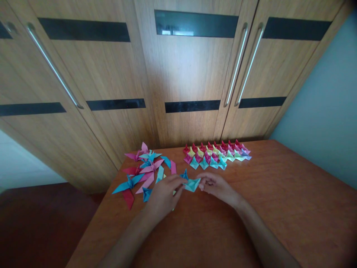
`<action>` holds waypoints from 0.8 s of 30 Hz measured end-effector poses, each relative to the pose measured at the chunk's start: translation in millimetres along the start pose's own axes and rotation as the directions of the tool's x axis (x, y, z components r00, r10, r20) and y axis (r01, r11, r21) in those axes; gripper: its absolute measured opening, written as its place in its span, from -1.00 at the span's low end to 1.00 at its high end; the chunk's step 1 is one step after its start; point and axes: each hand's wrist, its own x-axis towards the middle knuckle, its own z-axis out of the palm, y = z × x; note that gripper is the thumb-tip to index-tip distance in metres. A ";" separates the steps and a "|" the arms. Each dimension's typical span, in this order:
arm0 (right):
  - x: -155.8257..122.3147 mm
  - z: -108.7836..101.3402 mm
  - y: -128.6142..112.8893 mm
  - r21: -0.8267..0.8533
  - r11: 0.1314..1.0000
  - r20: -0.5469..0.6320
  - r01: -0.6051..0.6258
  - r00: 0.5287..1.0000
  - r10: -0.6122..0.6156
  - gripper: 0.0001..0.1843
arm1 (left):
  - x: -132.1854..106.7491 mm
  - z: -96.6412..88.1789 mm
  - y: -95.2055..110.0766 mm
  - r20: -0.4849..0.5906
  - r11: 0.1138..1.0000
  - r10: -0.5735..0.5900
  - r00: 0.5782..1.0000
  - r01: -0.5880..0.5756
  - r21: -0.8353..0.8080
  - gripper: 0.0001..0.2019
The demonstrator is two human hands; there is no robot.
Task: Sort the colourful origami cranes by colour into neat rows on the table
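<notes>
A light turquoise folded-paper origami piece (pixel 192 185) with pointed tips is held up between my hands, just above the table. My left hand (pixel 165 194) pinches its left end between thumb and fingers. At the right tip, the curled fingers of my right hand (pixel 216 188) close on the paper's edge. Just behind it rests a blue folded piece (pixel 184 174). Another dark blue piece (pixel 146 194) lies beside my left hand, which partly hides some yellowish paper under it.
Origami cranes in pink, red and blue, such as a blue crane (pixel 129 182), lie heaped with folded strips on the left. Several rows of small folded pieces (pixel 204 163) stand at the back right. The wooden table (pixel 279 208) meets a wardrobe (pixel 189 70) behind.
</notes>
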 end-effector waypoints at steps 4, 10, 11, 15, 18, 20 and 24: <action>1.1 3.2 0.2 0.012 1.000 -0.069 0.021 0.997 -0.020 -0.65 | 2.4 18.4 1.2 -0.015 0.999 0.034 0.999 -0.035 -0.034 -0.76; -0.3 7.3 -0.1 -0.035 0.999 -0.050 0.022 0.998 -0.024 -0.68 | -5.1 20.8 -6.7 -0.062 0.997 0.014 0.998 -0.018 -0.069 -0.75; -0.8 8.6 -1.1 -0.053 0.998 -0.044 0.018 0.999 -0.020 -0.69 | -6.3 20.5 -7.6 -0.061 0.997 0.015 0.998 -0.019 -0.070 -0.75; -2.4 12.9 -5.1 -0.110 0.994 -0.037 0.021 0.999 -0.025 -0.70 | -10.1 19.6 -9.3 -0.053 0.998 0.016 0.998 -0.019 -0.062 -0.74; -3.1 11.5 -5.6 -0.105 0.994 -0.035 0.021 0.999 -0.024 -0.71 | -12.2 17.8 -8.8 -0.051 0.999 0.014 0.999 -0.016 -0.046 -0.74; -3.6 7.6 -5.3 -0.099 0.995 -0.040 0.014 0.999 -0.019 -0.71 | -13.5 16.3 -8.4 -0.063 0.999 0.006 0.998 -0.008 -0.031 -0.74; -4.6 -4.9 -7.0 -0.122 0.992 -0.121 0.020 0.992 -0.035 -0.70 | -15.3 15.1 -9.9 -0.094 1.000 -0.027 0.995 0.025 -0.014 -0.75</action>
